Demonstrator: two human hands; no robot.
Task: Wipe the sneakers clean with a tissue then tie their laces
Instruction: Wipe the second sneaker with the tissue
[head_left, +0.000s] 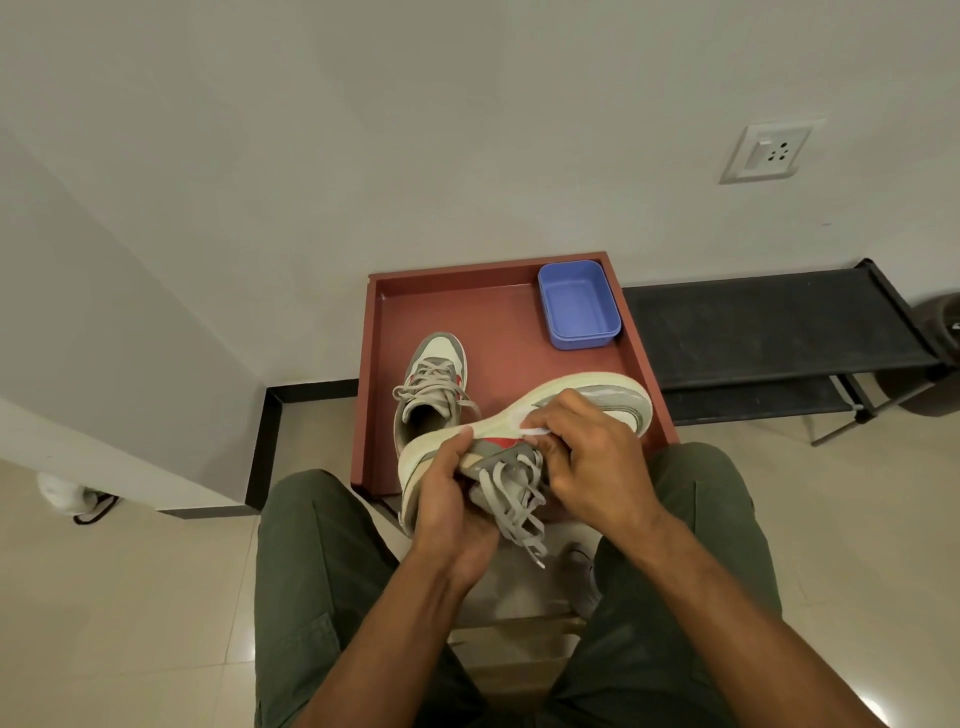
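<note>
1. A single view, worn on the person's head, looks forward and steeply down over the lap.
2. It faces a plain grey-white wall (415, 130) with a white wall socket (769, 153) at upper right; the wide lens bends the wall's edges.
3. Nearest the lens are the two forearms and olive-green trouser legs (322, 587), which enter from the bottom edge.
4. The shallow red-brown rectangular tray (498, 312) sits mid-frame, close in front of the knees.
5. A black low bench (769, 322) lies to the right, against the wall.

Tilted sneaker (597, 400) in both hands, tissue (535, 431) against its side
</note>
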